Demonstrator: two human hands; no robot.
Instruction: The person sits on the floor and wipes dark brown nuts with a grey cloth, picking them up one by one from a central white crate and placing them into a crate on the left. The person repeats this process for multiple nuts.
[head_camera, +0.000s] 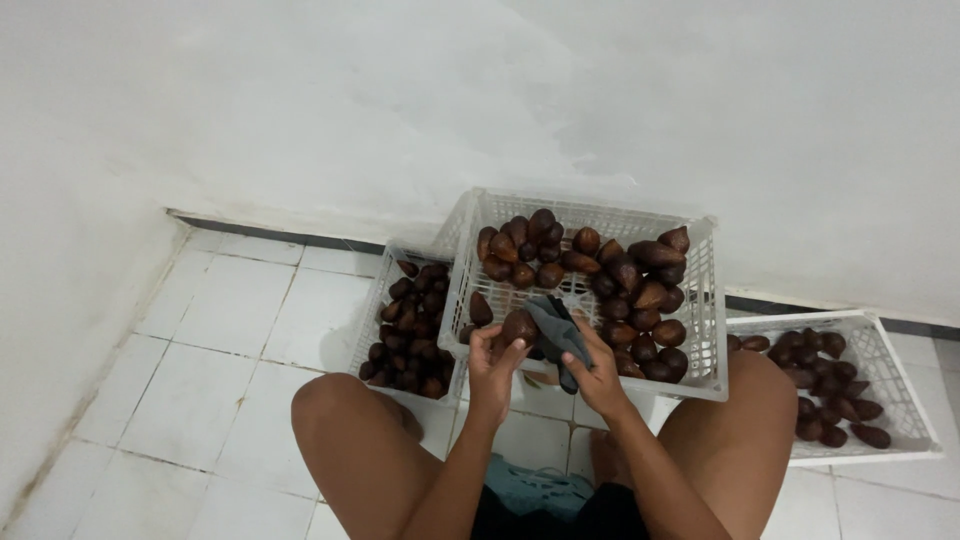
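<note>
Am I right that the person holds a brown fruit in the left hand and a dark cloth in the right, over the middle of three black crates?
Not quite: the crates are white, not black. The head view shows the left hand holding a brown fruit and the right hand holding a dark cloth, over the middle crate of three.

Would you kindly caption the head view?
Left hand holds a brown scaly fruit; right hand holds a dark grey cloth over a white plastic crate.

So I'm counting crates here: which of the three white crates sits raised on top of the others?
The middle crate, right in front of the hands. Its corners rest on the left crate and the right crate, which both lie flat on the tiled floor.
</note>
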